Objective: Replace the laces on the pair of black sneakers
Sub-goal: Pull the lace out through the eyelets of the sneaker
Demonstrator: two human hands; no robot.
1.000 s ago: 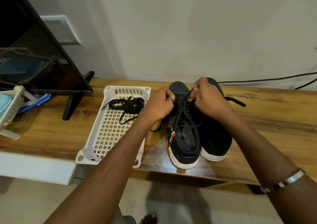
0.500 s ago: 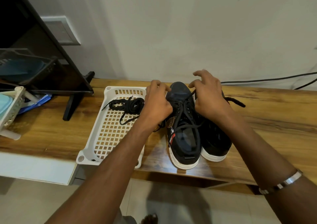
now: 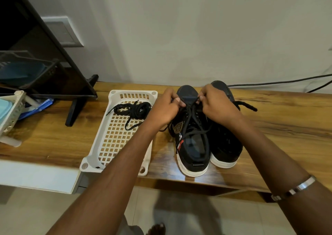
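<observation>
Sneakers: pair of black sneakers with white soles, side by side on the wooden worktop (image 3: pixel 287 119), toes toward the wall, heels at the near edge; left sneaker (image 3: pixel 193 144) touching right sneaker (image 3: pixel 226 144).
Lace in work: black lace (image 3: pixel 191 119) threaded up the left sneaker, both ends drawn up toward the toe.
Left hand (image 3: pixel 165 110): fingers curled, pinching one end of the lace at the left side of the left sneaker's front.
Right hand (image 3: pixel 218 105): fingers curled, pinching the other end of the lace just beside the left hand, above the two toes.
Wrist: silver bracelet (image 3: pixel 294 188) on the right forearm.
Loose end: short black lace end (image 3: pixel 247 106) lying on the worktop to the right of the right sneaker.
Tray: white slotted plastic tray (image 3: pixel 115 144) just left of the sneakers, near end overhanging the worktop edge.
Spare lace: coiled black lace (image 3: pixel 133 110) in the far part of the tray.
Far left: dark screen on a black stand (image 3: pixel 75 112), pale basket (image 3: pixel 10 116) partly in view.
Back right: black cable (image 3: pixel 280 81) along the wall.
</observation>
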